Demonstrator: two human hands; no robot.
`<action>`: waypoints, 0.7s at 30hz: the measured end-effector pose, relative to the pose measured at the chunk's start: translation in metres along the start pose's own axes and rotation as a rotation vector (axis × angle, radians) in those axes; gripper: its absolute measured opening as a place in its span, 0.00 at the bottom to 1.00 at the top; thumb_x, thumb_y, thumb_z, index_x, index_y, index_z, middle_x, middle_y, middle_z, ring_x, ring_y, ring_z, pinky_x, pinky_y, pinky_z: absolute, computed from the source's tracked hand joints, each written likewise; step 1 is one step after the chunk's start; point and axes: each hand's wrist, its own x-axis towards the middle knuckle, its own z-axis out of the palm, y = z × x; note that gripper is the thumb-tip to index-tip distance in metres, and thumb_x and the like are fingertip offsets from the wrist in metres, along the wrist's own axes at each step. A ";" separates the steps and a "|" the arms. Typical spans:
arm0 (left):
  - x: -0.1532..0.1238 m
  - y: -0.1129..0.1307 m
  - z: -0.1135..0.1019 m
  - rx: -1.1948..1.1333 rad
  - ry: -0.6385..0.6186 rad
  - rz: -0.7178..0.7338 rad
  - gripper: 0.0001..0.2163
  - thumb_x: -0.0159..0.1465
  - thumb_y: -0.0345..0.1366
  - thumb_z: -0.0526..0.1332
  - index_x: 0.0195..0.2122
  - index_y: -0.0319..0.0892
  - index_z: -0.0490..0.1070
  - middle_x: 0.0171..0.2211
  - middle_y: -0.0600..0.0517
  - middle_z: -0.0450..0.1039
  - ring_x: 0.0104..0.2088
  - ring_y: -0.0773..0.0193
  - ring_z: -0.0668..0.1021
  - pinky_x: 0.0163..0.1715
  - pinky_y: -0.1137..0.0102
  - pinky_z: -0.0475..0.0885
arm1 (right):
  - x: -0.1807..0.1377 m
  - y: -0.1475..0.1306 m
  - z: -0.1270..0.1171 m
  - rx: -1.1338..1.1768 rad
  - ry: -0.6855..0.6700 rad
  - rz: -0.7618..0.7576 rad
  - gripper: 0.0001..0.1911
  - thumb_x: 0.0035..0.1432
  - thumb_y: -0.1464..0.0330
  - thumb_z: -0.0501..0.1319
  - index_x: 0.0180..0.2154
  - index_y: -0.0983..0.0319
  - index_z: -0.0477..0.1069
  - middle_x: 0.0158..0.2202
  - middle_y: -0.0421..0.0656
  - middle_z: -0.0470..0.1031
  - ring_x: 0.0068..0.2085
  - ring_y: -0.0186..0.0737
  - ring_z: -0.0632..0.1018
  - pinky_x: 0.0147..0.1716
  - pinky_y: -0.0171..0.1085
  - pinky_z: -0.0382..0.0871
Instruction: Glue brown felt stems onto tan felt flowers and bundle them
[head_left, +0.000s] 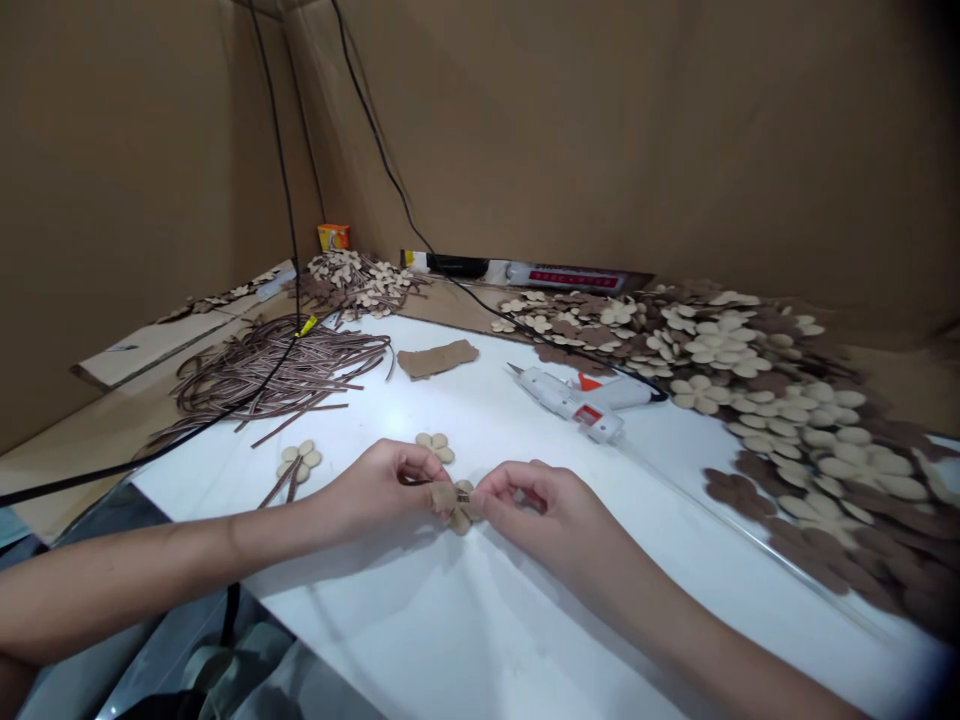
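**Our Table, Heaped at Both Far Sides**

On the table (480,640) we have a heap of flower cutouts (780,420) at the right of the frame, a hot glue gun (574,400) just left of it. Cut strips (277,375) lie at upper left, a smaller heap (360,282) behind them. One flower (456,505) sits between our left hand (379,490) and right hand (536,510), lower centre.

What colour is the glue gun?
The glue gun is white with orange parts, best in head view.
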 end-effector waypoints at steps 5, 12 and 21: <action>0.000 0.003 -0.001 0.009 0.006 -0.044 0.06 0.49 0.36 0.64 0.22 0.37 0.71 0.20 0.51 0.72 0.22 0.69 0.71 0.22 0.75 0.64 | 0.002 0.005 0.001 -0.046 -0.044 0.040 0.09 0.50 0.61 0.58 0.24 0.56 0.75 0.22 0.38 0.65 0.27 0.37 0.67 0.25 0.34 0.60; 0.003 0.002 -0.002 0.066 -0.034 -0.047 0.05 0.50 0.34 0.62 0.22 0.38 0.72 0.21 0.51 0.72 0.23 0.69 0.71 0.22 0.75 0.62 | 0.002 0.002 0.002 0.007 -0.094 0.063 0.13 0.51 0.57 0.58 0.26 0.57 0.76 0.22 0.38 0.65 0.25 0.35 0.64 0.22 0.33 0.55; 0.003 0.004 -0.003 0.080 -0.027 -0.047 0.06 0.48 0.35 0.62 0.23 0.37 0.72 0.21 0.51 0.72 0.22 0.68 0.71 0.23 0.74 0.64 | 0.002 -0.004 0.000 0.064 -0.160 0.142 0.11 0.50 0.60 0.59 0.25 0.60 0.74 0.20 0.36 0.64 0.23 0.33 0.63 0.21 0.31 0.54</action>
